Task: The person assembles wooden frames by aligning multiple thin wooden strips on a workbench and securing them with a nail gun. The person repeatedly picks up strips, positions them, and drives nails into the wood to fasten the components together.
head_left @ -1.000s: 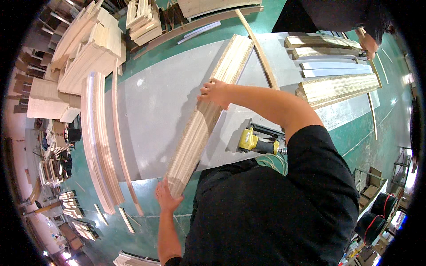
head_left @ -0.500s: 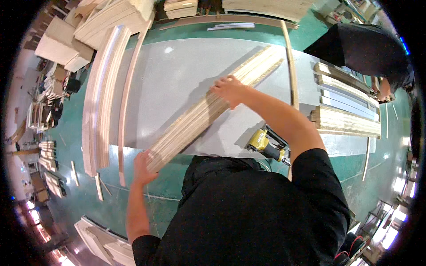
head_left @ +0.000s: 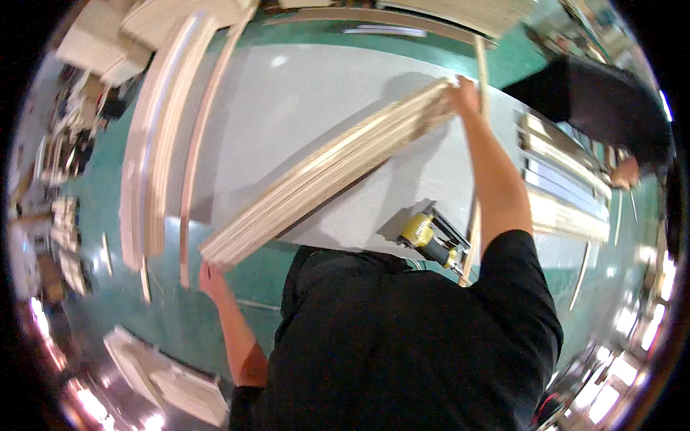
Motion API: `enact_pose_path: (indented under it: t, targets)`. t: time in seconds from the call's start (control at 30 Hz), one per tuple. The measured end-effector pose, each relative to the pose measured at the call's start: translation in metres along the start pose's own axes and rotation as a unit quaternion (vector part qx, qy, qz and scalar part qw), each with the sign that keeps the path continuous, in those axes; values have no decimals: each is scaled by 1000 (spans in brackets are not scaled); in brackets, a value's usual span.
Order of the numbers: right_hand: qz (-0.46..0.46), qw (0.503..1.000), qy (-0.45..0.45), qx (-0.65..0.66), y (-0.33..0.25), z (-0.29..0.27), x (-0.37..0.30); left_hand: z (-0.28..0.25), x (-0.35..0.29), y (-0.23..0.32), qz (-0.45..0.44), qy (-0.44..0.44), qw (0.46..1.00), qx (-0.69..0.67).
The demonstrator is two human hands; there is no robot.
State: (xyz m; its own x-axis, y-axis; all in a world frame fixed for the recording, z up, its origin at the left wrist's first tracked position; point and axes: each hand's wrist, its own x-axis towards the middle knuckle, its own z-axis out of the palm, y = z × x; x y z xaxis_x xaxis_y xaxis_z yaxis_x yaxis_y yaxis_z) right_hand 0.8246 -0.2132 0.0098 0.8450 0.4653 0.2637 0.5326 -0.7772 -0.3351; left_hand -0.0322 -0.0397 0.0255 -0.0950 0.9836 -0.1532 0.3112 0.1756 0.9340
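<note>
A long stack of plywood strips (head_left: 330, 169) lies at a slant across the grey sheet (head_left: 287, 93), its near left end jutting past the sheet's edge. At that near end is my left hand (head_left: 213, 281), its fingers closed on the strips' end and partly hidden beneath. My right hand (head_left: 463, 95) reaches out to the far right end and grips the strips there; its fingertips are partly out of sight. A yellow and black nail gun (head_left: 431, 235) rests on the sheet below my right forearm, touched by neither hand.
More long strips (head_left: 169, 136) are piled at the left, beside a single thin strip (head_left: 201, 147). Another thin strip (head_left: 481, 72) crosses the sheet's right side. Bundled strips (head_left: 568, 215) lie at the right, near a co-worker in black (head_left: 604, 108). Stacked boards (head_left: 460, 14) stand beyond.
My right hand has moved from the stack's middle to its far end. My left hand has shifted slightly left and down to the near end, and the stack has slid toward the near left.
</note>
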Motion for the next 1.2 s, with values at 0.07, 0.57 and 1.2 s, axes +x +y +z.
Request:
enact_pose_path:
  t: [0.07,0.57,1.2]
  targets:
    - [-77,980,-103,-149,41,19,25,15,-1,-2,-41,78,996,-17]
    - [20,988,-146,45,27,-2,15,13,7,-4,-101,191,976,-4]
    - [67,991,-102,58,75,-5,-26,17,-41,-13,-106,212,950,-203]
